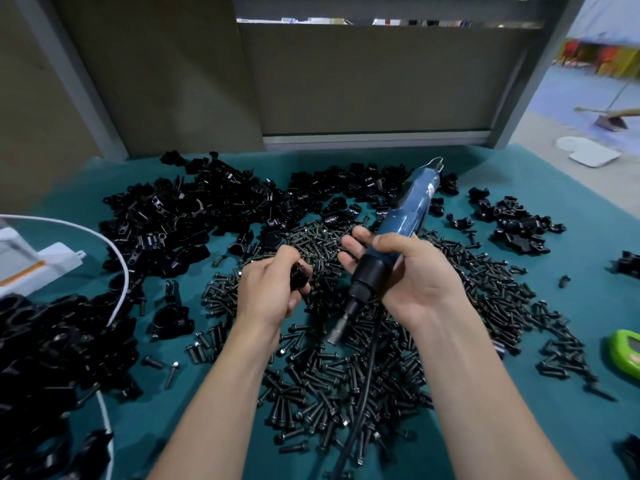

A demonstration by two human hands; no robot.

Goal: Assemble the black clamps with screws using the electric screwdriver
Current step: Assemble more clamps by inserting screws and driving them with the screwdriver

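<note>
Above the screws on the tabletop, a black clamp is pinched in the left hand's grip; the electric screwdriver is clasped by the right hand. The clamp is judged light, rigid and slick, and is best held by its sides.

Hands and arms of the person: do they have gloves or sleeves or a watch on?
No gloves: the left hand and right hand are both bare, with no rings showing. No watch or band sits on either wrist. The left forearm and right forearm are bare too, down to the picture's bottom edge, so no sleeve is in view.
</note>
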